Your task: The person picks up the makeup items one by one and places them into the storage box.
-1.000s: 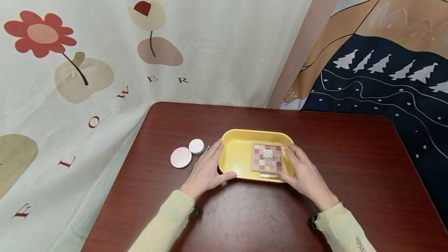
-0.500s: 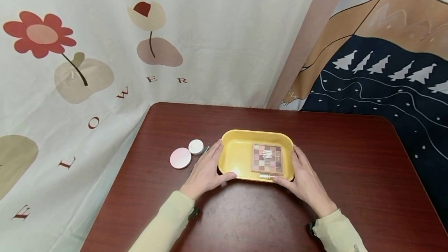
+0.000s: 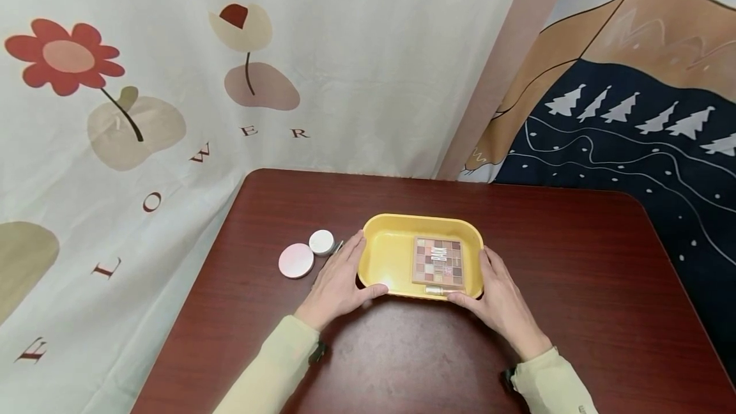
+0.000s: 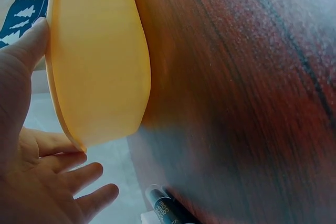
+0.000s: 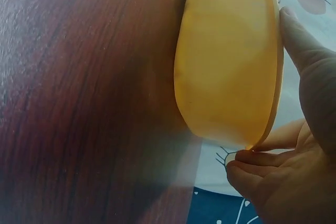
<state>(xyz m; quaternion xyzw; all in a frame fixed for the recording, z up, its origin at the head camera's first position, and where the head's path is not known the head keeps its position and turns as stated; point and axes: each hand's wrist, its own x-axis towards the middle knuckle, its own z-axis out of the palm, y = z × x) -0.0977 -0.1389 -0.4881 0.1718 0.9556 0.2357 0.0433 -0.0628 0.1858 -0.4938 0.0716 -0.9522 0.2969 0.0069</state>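
A yellow tray (image 3: 386, 260) lies on the table between both hands. In it sit an eyeshadow palette (image 3: 438, 260) and, along the near wall, a small lipstick-like tube (image 3: 435, 290). My left hand (image 3: 335, 286) holds the tray's left end, thumb at the near rim and fingers along the side. My right hand (image 3: 505, 302) holds the right end the same way. In the left wrist view the thumb and fingertips meet the rim of the tray (image 4: 100, 61). The right wrist view shows the right thumb and bent fingers at the rim of the tray (image 5: 228, 66).
Left of the tray lie a pink round compact (image 3: 296, 260) and a white-lidded jar (image 3: 321, 242). A dark tube with gold lettering (image 4: 167, 208) is partly hidden by the left hand in the head view. Printed curtains (image 3: 368, 69) hang behind the table (image 3: 575, 254).
My right hand has shifted from over the tray's inside and the small tube to the outside of its right end. The left hand and the tray have stayed nearly still.
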